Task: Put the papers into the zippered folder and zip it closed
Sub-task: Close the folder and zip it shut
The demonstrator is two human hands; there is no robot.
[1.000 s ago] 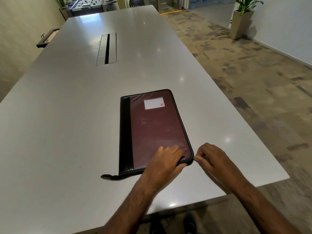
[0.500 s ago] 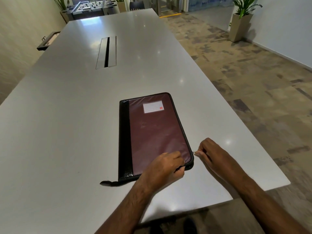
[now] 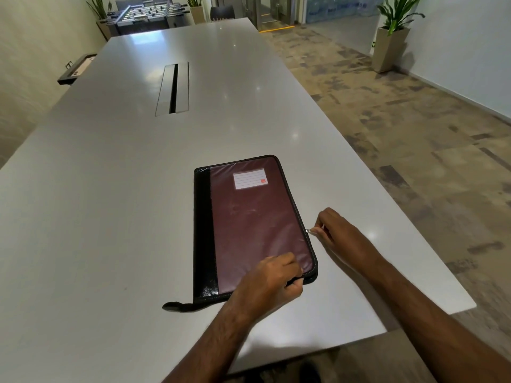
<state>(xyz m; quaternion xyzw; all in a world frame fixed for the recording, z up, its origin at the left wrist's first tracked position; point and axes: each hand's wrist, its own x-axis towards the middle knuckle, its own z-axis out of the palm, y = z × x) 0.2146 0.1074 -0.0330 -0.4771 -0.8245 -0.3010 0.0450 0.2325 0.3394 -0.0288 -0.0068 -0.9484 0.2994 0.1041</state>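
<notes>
- The folder (image 3: 249, 225) lies flat and closed on the table (image 3: 110, 189), near the table's near-right corner, its long side running away from the person.
- Its cover is maroon, with a black spine strip (image 3: 203, 230) along the left side and a white lined label (image 3: 250, 178) near the far end.
- A black strap (image 3: 177, 306) trails out onto the table from the folder's near-left corner.
- No papers show; the cover hides whatever is inside.
- The zipper pull (image 3: 309, 231) sits on the folder's right edge, roughly a third of the way up from the near corner.
- The right hand (image 3: 341, 239) pinches that pull between thumb and fingertips, just beside the right edge, the other fingers curled in.
- The left hand (image 3: 271, 283) clamps the folder's near-right corner: fingers curled on top of the cover, thumb at the near edge by the zipper track.
- Both forearms come in from the bottom of the view, the right one crossing the table's right edge.
- Farther up the table, along its midline, a long cable slot (image 3: 173, 88) is set into the top.
- A dark tray (image 3: 76, 69) juts from the wall to the left of the table.
- Beyond the far end stands a foosball table (image 3: 146, 12), with plants to either side.
- On the right, a potted plant (image 3: 392, 31) in a tall planter stands on the patterned floor against the white wall.
</notes>
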